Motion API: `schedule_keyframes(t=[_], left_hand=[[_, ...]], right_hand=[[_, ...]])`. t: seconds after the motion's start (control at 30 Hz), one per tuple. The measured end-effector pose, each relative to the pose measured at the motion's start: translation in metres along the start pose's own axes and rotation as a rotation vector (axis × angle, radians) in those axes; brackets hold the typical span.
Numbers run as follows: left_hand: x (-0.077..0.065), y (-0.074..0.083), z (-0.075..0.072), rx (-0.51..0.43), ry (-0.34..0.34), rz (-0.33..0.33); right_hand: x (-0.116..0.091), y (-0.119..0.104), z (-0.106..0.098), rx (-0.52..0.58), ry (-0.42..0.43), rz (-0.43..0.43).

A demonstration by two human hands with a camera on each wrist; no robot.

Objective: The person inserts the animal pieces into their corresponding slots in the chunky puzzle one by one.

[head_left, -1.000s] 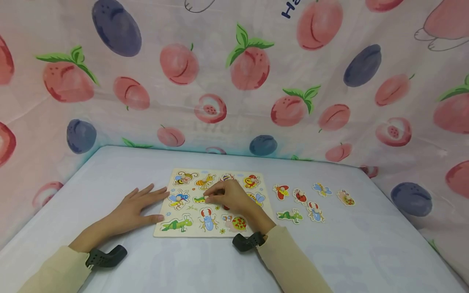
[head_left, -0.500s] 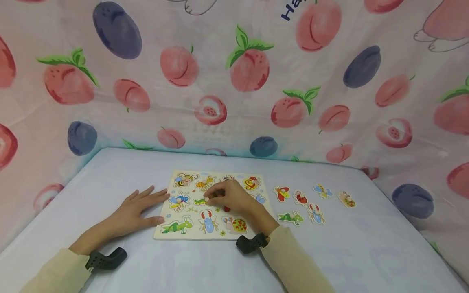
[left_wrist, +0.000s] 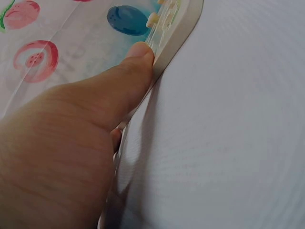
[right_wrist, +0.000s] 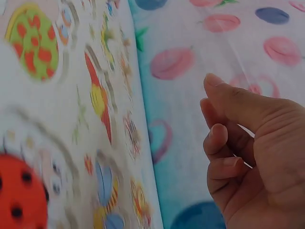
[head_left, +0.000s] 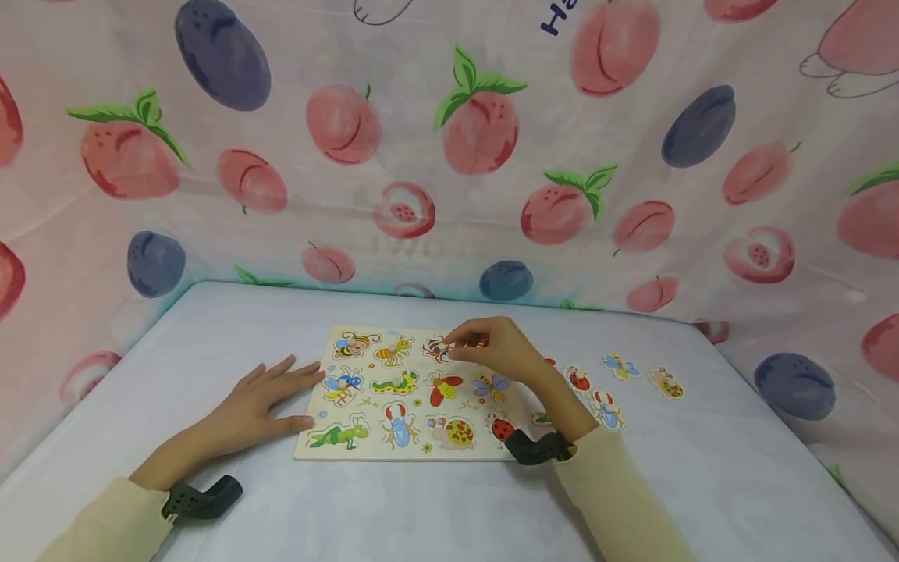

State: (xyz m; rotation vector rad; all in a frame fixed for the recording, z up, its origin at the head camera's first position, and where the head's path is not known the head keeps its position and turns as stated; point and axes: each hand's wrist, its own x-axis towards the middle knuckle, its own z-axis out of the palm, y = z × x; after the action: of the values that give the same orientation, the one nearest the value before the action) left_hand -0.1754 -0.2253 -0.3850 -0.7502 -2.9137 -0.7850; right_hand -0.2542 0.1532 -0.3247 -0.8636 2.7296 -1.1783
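A wooden puzzle board (head_left: 449, 451) printed with insects lies on the table. My left hand (head_left: 260, 406) lies spread at its left edge, fingertips on the border; in the left wrist view the thumb (left_wrist: 128, 76) rests against the edge. The green caterpillar piece (head_left: 386, 384) sits in the middle row. Over the board's right part hovers my right hand (head_left: 502, 351), fingertips near the striped spider picture (head_left: 435, 349). The right wrist view shows its thumb and bent fingers (right_wrist: 233, 109) holding nothing.
Loose pieces lie right of the board: a ladybug (head_left: 577, 380), a blue-winged bee (head_left: 620, 365), a snail (head_left: 666, 382) and a stag beetle (head_left: 607, 410). The right arm mostly hides a grasshopper piece (head_left: 541, 419). A fruit-printed cloth (head_left: 449, 257) stands behind the table.
My right hand has let go of the caterpillar piece, lifted and moved right, uncovering the board's middle and right pictures. The left hand has stayed at the board's edge.
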Motion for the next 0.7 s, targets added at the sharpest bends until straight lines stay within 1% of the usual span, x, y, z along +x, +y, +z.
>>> schedule_keyframes(t=[0.07, 0.17, 0.3, 0.37, 0.53, 0.7], left_hand=[[0.000, 0.000, 0.000, 0.000, 0.001, -0.002], [0.000, -0.001, 0.000, -0.001, 0.001, 0.000], [-0.001, -0.002, 0.000, 0.000, 0.004, 0.003], [-0.001, -0.003, -0.001, 0.000, 0.006, 0.006], [0.000, -0.003, 0.000, -0.011, 0.002, 0.007], [0.000, -0.002, 0.000, -0.007, 0.007, 0.006]], right_hand=[[-0.007, 0.007, -0.009, -0.001, 0.033, 0.020], [-0.019, 0.021, -0.022, -0.013, 0.077, 0.083], [-0.034, 0.041, -0.035, -0.045, 0.107, 0.158], [-0.042, 0.049, -0.041, -0.044, 0.114, 0.170], [-0.058, 0.069, -0.050, 0.004, 0.146, 0.191], [-0.066, 0.082, -0.058, 0.043, 0.173, 0.225]])
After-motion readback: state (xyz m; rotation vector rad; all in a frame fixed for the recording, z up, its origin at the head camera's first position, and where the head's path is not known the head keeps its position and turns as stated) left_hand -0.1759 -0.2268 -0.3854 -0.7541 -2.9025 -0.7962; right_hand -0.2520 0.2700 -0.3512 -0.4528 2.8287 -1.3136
